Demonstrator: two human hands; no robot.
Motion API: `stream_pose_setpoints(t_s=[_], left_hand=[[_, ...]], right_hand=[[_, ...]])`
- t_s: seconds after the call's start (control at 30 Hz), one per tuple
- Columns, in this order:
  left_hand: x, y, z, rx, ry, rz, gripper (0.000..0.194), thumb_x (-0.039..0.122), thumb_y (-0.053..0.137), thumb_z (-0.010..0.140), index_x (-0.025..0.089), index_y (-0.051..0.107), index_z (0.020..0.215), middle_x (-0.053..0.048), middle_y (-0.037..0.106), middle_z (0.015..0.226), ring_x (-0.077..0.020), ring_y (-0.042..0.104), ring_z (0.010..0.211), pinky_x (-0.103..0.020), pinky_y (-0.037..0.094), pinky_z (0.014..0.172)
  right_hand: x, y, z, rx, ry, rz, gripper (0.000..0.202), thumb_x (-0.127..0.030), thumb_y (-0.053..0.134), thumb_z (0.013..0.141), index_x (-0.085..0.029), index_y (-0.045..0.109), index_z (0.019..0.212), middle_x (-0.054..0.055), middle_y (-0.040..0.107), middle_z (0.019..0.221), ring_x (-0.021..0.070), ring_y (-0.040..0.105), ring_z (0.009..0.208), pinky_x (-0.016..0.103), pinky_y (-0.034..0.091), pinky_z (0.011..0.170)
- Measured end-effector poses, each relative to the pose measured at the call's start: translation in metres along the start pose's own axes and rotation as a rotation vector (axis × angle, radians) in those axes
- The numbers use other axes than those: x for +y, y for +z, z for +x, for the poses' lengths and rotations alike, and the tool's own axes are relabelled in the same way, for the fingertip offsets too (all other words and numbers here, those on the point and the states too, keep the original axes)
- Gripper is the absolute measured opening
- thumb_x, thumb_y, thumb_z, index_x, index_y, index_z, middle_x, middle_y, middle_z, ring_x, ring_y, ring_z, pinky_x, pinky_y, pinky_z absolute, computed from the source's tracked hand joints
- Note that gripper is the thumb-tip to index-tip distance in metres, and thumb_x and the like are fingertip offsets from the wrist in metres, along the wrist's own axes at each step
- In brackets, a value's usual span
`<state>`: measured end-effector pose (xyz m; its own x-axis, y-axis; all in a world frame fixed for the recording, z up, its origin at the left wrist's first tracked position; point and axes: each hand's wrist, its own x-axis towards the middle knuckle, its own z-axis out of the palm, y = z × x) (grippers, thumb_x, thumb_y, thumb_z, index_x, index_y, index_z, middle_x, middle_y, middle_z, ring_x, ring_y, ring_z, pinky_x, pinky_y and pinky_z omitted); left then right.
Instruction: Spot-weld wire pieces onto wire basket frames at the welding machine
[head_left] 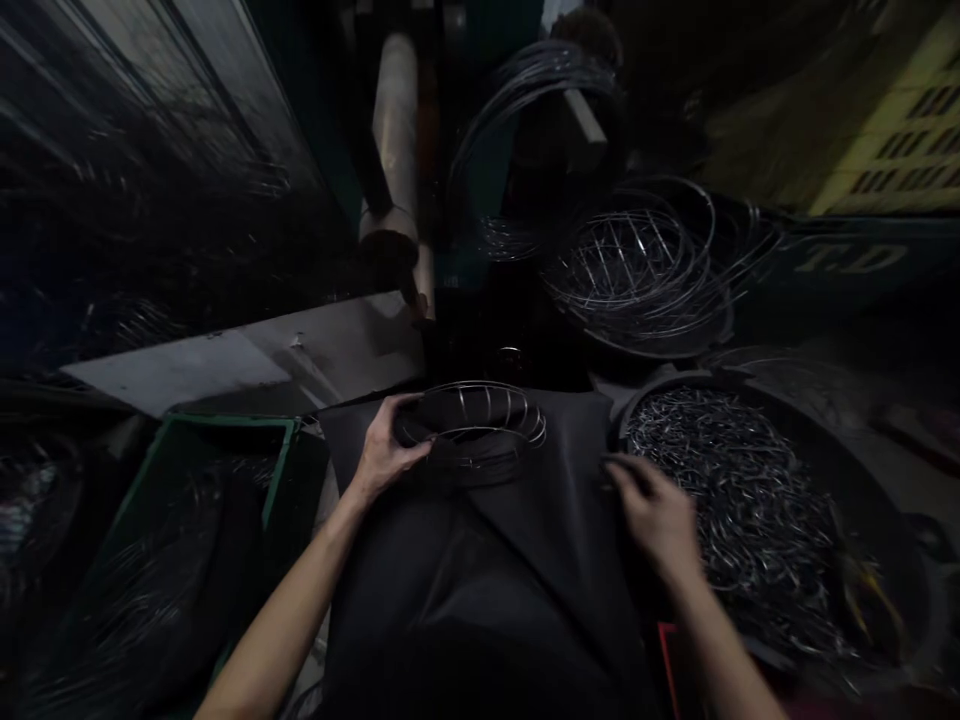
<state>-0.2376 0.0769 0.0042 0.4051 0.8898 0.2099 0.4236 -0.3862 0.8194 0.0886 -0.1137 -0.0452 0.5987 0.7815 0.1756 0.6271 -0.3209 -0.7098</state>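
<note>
- Gripping the left side of a round wire frame (480,430), the person's left hand (386,450) is clamped on it, with the fingers along the upper ring and the thumb by the lower one.
- From where I stand, that frame sits above the person's lap, over a dark apron (517,570), its two rings joined by short curved ribs.
- The right hand (660,515) is well apart from the frame, close to the near-left rim of a wide dark tub (892,500). It is blurred; the thumb and fingertips look drawn near one another, but I cannot tell whether anything is pinched between them.
- Small shiny metal pieces (739,490) are heaped in that tub, and something with yellow on it (870,600) lies at its right side.
- Beyond the tub I see more wire frames (637,265) piled in a dark basin, and a coil of wire (540,75) hanging farther up.
- Over to the person's left stands a green crate (281,460), its contents too dim to make out.
- Ahead, a pale board (360,345) slants below a thick metal cylinder (397,120).
- At the far right there is a yellow slotted crate (915,130).
</note>
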Motion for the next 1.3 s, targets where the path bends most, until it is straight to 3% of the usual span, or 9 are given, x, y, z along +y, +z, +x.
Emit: stream_pose_setpoints(t_s=[0.1, 0.27, 0.43, 0.53, 0.63, 0.8, 1.07, 1.3], left_hand=[[0.019, 0.003, 0.010, -0.007, 0.060, 0.028, 0.045, 0.018, 0.065, 0.066, 0.021, 0.052, 0.110, -0.004, 0.061, 0.105, -0.0197, 0.059, 0.098, -0.034, 0.050, 0.087], [0.030, 0.010, 0.021, -0.042, 0.154, 0.086, 0.052, 0.014, 0.067, 0.064, 0.021, 0.052, 0.113, -0.006, 0.057, 0.109, -0.0208, 0.057, 0.101, -0.036, 0.048, 0.090], [0.032, 0.015, 0.029, -0.068, 0.251, 0.176, 0.051, 0.016, 0.067, 0.067, 0.021, 0.052, 0.116, -0.006, 0.055, 0.110, -0.0211, 0.055, 0.104, -0.037, 0.046, 0.092], [0.034, 0.016, 0.031, -0.077, 0.256, 0.189, 0.053, 0.018, 0.068, 0.069, 0.022, 0.050, 0.118, -0.006, 0.054, 0.113, -0.0216, 0.054, 0.106, -0.037, 0.046, 0.093], [0.038, 0.015, 0.032, -0.070, 0.232, 0.185, 0.054, 0.019, 0.068, 0.068, 0.023, 0.050, 0.119, -0.006, 0.053, 0.113, -0.0227, 0.053, 0.108, -0.038, 0.046, 0.093], [0.042, 0.017, 0.037, -0.036, 0.224, 0.173, 0.053, 0.017, 0.067, 0.067, 0.023, 0.051, 0.118, -0.007, 0.055, 0.110, -0.0231, 0.055, 0.105, -0.038, 0.046, 0.091], [0.030, 0.027, 0.042, -0.011, 0.208, 0.288, 0.059, 0.019, 0.069, 0.068, 0.023, 0.047, 0.122, -0.009, 0.051, 0.116, -0.0263, 0.050, 0.108, -0.043, 0.044, 0.091], [0.037, 0.024, 0.048, 0.019, 0.249, 0.336, 0.059, 0.017, 0.070, 0.066, 0.023, 0.048, 0.120, -0.009, 0.051, 0.116, -0.0262, 0.050, 0.105, -0.041, 0.044, 0.087]], right_hand=[[-0.034, 0.030, -0.007, -0.123, -0.048, 0.157, 0.034, -0.053, 0.052, 0.079, -0.025, 0.070, 0.085, 0.006, 0.069, 0.074, 0.0221, 0.062, 0.062, 0.035, 0.050, 0.056], [-0.081, 0.037, 0.015, -0.265, -0.123, 0.329, 0.035, -0.048, 0.052, 0.083, -0.022, 0.067, 0.102, 0.003, 0.068, 0.071, 0.0152, 0.058, 0.049, 0.028, 0.049, 0.045], [-0.145, 0.057, 0.052, -0.369, -0.479, 0.174, 0.028, -0.039, 0.055, 0.084, -0.026, 0.066, 0.106, 0.003, 0.071, 0.090, 0.0182, 0.067, 0.075, 0.029, 0.054, 0.065], [-0.166, 0.063, 0.064, -0.359, -0.729, -0.044, 0.030, -0.031, 0.055, 0.085, -0.025, 0.063, 0.112, 0.004, 0.070, 0.103, 0.0186, 0.067, 0.084, 0.028, 0.053, 0.068], [-0.167, 0.058, 0.072, -0.335, -0.957, -0.213, 0.030, -0.020, 0.050, 0.086, -0.025, 0.064, 0.113, 0.003, 0.069, 0.104, 0.0172, 0.067, 0.075, 0.027, 0.050, 0.060], [-0.158, 0.054, 0.087, -0.237, -1.229, -0.263, 0.036, -0.011, 0.045, 0.089, -0.028, 0.061, 0.116, -0.001, 0.064, 0.113, 0.0094, 0.062, 0.063, 0.026, 0.044, 0.055], [-0.152, 0.061, 0.098, -0.207, -1.313, -0.334, 0.036, -0.014, 0.044, 0.090, -0.029, 0.059, 0.119, -0.001, 0.062, 0.118, 0.0077, 0.057, 0.059, 0.029, 0.039, 0.052], [-0.159, 0.060, 0.104, -0.129, -1.425, -0.354, 0.034, -0.013, 0.041, 0.091, -0.024, 0.062, 0.116, 0.001, 0.064, 0.114, 0.0083, 0.057, 0.056, 0.029, 0.039, 0.049]])
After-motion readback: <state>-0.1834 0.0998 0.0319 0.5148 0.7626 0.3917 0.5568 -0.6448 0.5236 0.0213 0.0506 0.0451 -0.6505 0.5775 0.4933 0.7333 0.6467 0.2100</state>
